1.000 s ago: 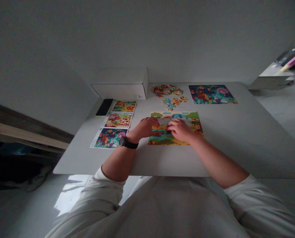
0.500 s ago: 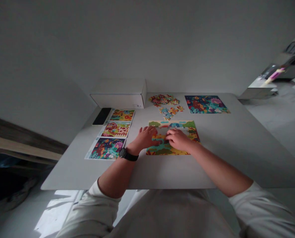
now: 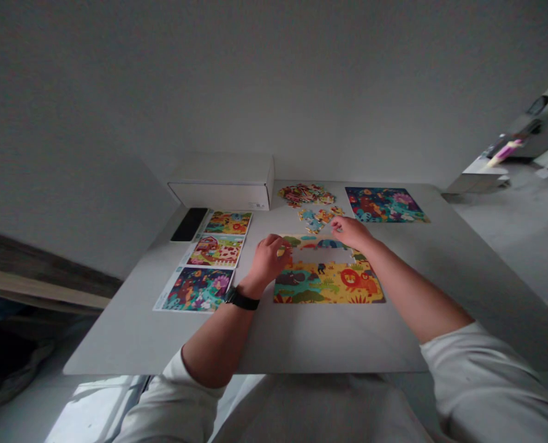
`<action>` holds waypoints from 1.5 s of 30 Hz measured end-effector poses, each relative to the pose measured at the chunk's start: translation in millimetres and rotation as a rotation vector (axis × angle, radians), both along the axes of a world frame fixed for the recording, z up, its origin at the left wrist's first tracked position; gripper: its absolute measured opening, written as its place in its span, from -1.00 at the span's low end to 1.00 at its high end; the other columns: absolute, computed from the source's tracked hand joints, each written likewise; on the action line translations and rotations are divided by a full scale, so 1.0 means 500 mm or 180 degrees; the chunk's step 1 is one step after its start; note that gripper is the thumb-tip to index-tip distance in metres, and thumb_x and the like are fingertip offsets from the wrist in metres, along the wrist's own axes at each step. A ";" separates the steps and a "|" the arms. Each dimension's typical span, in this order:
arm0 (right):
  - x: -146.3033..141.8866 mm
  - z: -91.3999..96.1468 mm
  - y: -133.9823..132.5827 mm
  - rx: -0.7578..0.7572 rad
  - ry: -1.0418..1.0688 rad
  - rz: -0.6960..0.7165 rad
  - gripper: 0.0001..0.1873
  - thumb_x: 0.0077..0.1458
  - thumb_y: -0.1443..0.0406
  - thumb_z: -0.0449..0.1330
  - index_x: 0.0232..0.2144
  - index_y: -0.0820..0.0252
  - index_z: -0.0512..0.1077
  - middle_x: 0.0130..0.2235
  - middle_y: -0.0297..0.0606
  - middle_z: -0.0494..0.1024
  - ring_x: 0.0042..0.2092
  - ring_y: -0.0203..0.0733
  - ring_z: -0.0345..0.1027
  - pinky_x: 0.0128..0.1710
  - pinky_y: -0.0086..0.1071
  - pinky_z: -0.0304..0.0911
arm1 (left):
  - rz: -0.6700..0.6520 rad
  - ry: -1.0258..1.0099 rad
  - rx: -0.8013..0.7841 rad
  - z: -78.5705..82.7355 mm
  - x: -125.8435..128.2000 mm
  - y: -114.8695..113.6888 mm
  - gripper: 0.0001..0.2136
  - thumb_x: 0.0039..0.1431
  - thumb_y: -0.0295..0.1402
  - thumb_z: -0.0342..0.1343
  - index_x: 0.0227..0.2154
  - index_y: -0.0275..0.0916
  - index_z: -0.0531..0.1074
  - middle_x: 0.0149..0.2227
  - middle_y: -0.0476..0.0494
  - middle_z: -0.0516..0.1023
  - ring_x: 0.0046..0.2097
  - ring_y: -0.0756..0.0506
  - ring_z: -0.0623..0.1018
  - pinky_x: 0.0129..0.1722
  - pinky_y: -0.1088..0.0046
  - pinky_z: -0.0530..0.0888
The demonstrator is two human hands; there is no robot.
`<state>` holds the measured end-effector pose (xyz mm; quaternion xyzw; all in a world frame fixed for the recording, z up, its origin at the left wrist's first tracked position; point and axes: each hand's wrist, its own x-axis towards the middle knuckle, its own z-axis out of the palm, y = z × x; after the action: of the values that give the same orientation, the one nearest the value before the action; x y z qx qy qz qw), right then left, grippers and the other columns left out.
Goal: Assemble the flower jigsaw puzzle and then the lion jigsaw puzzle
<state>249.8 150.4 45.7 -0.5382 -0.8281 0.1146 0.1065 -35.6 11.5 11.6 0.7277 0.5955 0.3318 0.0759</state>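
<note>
A partly assembled animal jigsaw [image 3: 329, 280] lies on the white table [image 3: 301, 332] in front of me; its upper middle shows a bare gap. My left hand [image 3: 267, 258], with a black watch on the wrist, rests at the puzzle's upper left corner, fingers curled on its edge. My right hand [image 3: 351, 232] reaches past the puzzle's top edge toward a small group of loose pieces [image 3: 318, 215]; its fingers are bent and I cannot see whether they hold a piece. A larger pile of loose pieces [image 3: 305, 194] lies behind those.
A finished dark puzzle [image 3: 383, 205] lies at the back right. Three picture cards [image 3: 213, 249] run down the left side, with a black phone [image 3: 189, 224] beside them. A white box [image 3: 225, 182] stands against the wall at the back.
My right hand left the puzzle's middle and moved forward toward the loose pieces. My left hand shifted to the upper left corner. The view rose slightly.
</note>
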 end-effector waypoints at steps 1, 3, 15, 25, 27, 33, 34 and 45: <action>-0.007 -0.003 0.009 -0.0037 -0.0026 -0.0131 -0.75 0.26 0.36 0.28 -0.01 0.10 0.60 -0.04 -0.20 0.74 -0.03 -0.05 0.61 -0.08 -0.28 0.41 | 0.0043 -0.0072 0.0076 -0.001 -0.002 0.001 -0.86 0.37 -0.38 0.15 -0.14 -0.16 0.60 -0.06 -0.22 0.62 -0.02 -0.18 0.63 0.10 0.20 0.58; -0.023 -0.013 0.023 -0.0076 -0.0062 -0.0294 -0.75 0.25 0.35 0.31 -0.02 0.09 0.59 -0.05 -0.19 0.74 -0.03 -0.05 0.62 -0.11 -0.29 0.40 | 0.0117 -0.0193 0.0167 -0.003 -0.008 0.003 -0.86 0.37 -0.37 0.14 -0.14 -0.15 0.60 -0.07 -0.22 0.62 -0.02 -0.18 0.64 0.09 0.19 0.59; -0.119 -0.043 0.127 0.0349 -0.0184 -0.0117 -0.71 0.30 0.29 0.33 0.06 0.14 0.62 0.08 -0.03 0.69 0.09 0.03 0.57 0.13 -0.15 0.43 | 0.0350 -0.0432 0.0192 -0.014 -0.026 0.017 -0.87 0.36 -0.42 0.13 -0.12 -0.13 0.54 -0.06 -0.18 0.60 0.01 -0.18 0.65 0.10 0.22 0.60; -0.167 -0.026 0.231 -0.0068 -0.0632 0.0340 -0.64 0.06 0.28 0.51 -0.05 0.00 0.72 0.06 -0.08 0.69 0.07 0.08 0.58 0.11 -0.13 0.44 | 0.0373 -0.0443 0.0081 -0.019 -0.034 0.018 -0.83 0.35 -0.43 0.13 -0.07 -0.13 0.55 -0.04 -0.19 0.60 0.02 -0.17 0.63 0.11 0.23 0.59; -0.169 -0.024 0.241 -0.0201 -0.0512 0.0386 -0.65 -0.03 0.31 0.54 -0.13 0.02 0.71 0.00 -0.10 0.70 0.00 0.06 0.59 0.05 -0.16 0.46 | 0.0360 -0.0466 0.0119 -0.024 -0.035 0.020 -0.83 0.35 -0.43 0.14 -0.07 -0.14 0.55 -0.04 -0.19 0.59 0.02 -0.17 0.63 0.11 0.23 0.59; -0.151 -0.015 0.247 -0.0493 0.0463 0.0403 -0.75 -0.03 0.40 0.47 -0.29 0.11 0.53 -0.26 -0.24 0.66 -0.20 -0.11 0.53 -0.12 -0.29 0.43 | 0.0314 -0.0551 0.0284 -0.035 -0.035 0.027 -0.82 0.31 -0.47 0.18 -0.09 -0.14 0.56 -0.08 -0.18 0.60 -0.01 -0.17 0.64 0.07 0.25 0.60; -0.140 -0.012 0.243 -0.0553 0.0748 0.0423 -0.77 -0.01 0.39 0.44 -0.31 0.11 0.51 -0.30 -0.27 0.63 -0.23 -0.14 0.50 -0.15 -0.31 0.43 | 0.0292 -0.0559 0.0302 -0.035 -0.034 0.027 -0.82 0.30 -0.48 0.18 -0.09 -0.14 0.56 -0.08 -0.18 0.60 -0.01 -0.17 0.64 0.06 0.25 0.60; 0.087 0.030 0.034 -0.0942 0.3124 0.0389 -0.52 -0.01 0.16 0.48 -0.02 0.00 0.52 -0.26 -0.35 0.49 -0.24 -0.16 0.45 -0.19 -0.24 0.52 | -0.0010 -0.0641 0.0579 0.000 -0.005 0.023 -0.86 0.30 -0.40 0.20 -0.10 -0.17 0.53 -0.07 -0.20 0.63 0.04 -0.21 0.61 0.15 0.15 0.55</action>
<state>293.4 167.4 60.7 -0.3811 -0.6855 0.4756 0.3983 -38.2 23.2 11.8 0.6955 0.5512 0.4556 0.0694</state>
